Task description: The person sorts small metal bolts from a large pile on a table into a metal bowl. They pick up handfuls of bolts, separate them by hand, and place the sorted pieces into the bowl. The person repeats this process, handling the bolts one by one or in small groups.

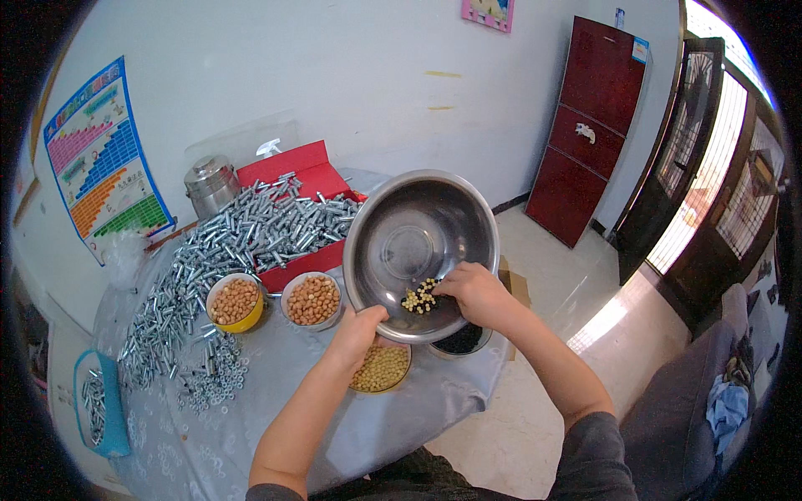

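Observation:
Tilted towards me, a stainless steel basin (401,206) is held above the table's near right part. My left hand (358,337) grips its lower left rim. Inside the basin, a small heap of mixed yellow and black beans (418,299) lies near the low side. My right hand (473,293) reaches over the right rim, its bunched fingertips at these beans; whether a bean is between them is hidden. Yellow soybeans (381,368) fill a bowl below my left hand. Partly covered by the basin, black beans (460,341) lie in another bowl.
Peanuts fill a yellow bowl (245,324) and a white bowl (324,325) on the left. Behind them, metal expansion bolts (238,232) spill from a red box (307,166). Washers (216,376) lie nearer. A blue basket (116,432) holds more bolts; a steel pot (212,188) stands behind.

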